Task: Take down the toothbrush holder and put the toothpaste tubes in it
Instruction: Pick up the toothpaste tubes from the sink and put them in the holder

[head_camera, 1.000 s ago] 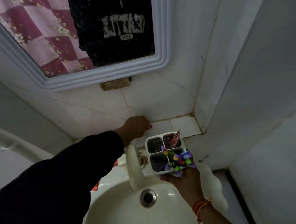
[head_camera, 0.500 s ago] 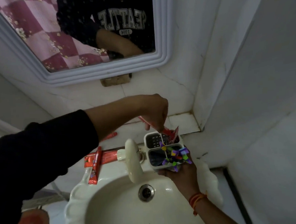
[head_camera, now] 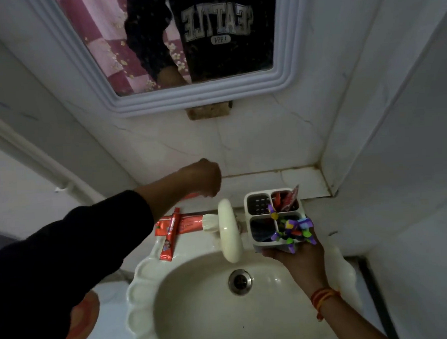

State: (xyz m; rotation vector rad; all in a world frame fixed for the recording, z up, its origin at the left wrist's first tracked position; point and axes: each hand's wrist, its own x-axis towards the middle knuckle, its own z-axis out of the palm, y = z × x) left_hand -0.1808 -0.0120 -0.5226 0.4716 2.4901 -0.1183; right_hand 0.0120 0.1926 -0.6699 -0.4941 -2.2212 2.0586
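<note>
Over the sink (head_camera: 145, 272), her right hand (head_camera: 297, 258) cups the white toothbrush holder (head_camera: 260, 209) from beneath — red tubes (head_camera: 286, 199) poke from its back compartment. Left hand (head_camera: 204, 176) hangs curled above the ledge; whether it holds anything, I cannot tell. Two toothpaste tubes (head_camera: 172, 229) lie crossed beside the tap (head_camera: 228, 228).

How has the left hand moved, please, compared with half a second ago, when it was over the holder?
Yes. The left hand has drawn back leftward from the toothbrush holder, past the tap, towards the tubes on the ledge.
</note>
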